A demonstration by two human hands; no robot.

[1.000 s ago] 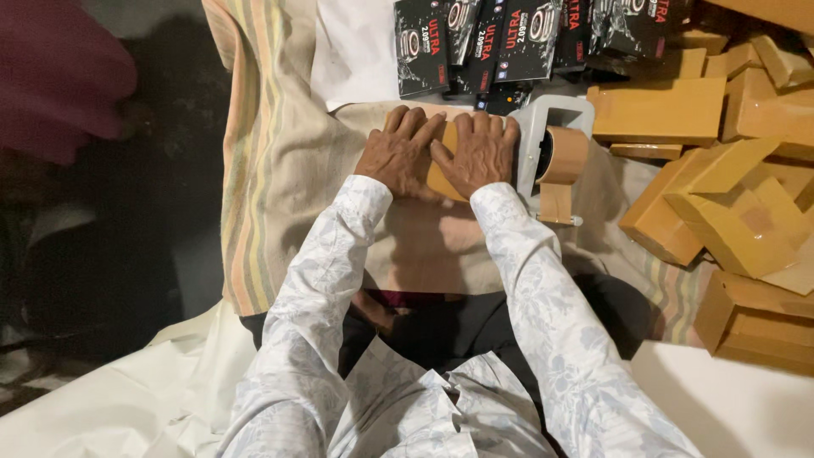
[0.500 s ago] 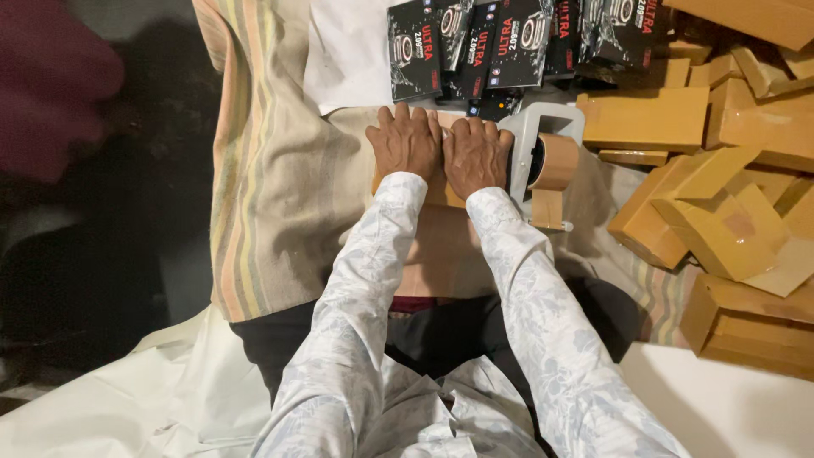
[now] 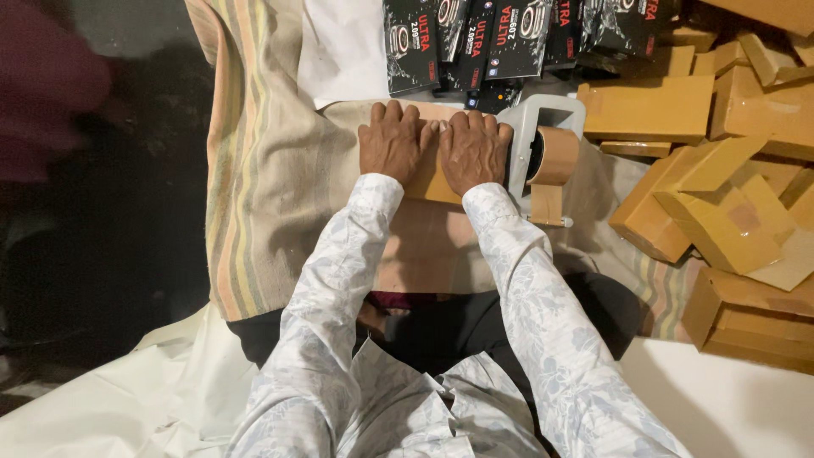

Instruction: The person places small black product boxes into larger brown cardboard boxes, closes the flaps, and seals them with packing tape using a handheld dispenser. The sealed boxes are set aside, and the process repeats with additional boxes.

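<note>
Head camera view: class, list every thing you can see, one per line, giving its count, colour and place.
Small box: one, brown, centre, under both palms.
Tape dispenser: one, grey with brown tape roll, right of the hands.
Product boxes: several, black, top centre.
Cardboard boxes: many, brown, piled right.
Striped cloth: one, beige, left of centre.
White sheet: one, bottom left.
Left hand: one, flat on the small box.
Right hand: one, flat on it.
</note>
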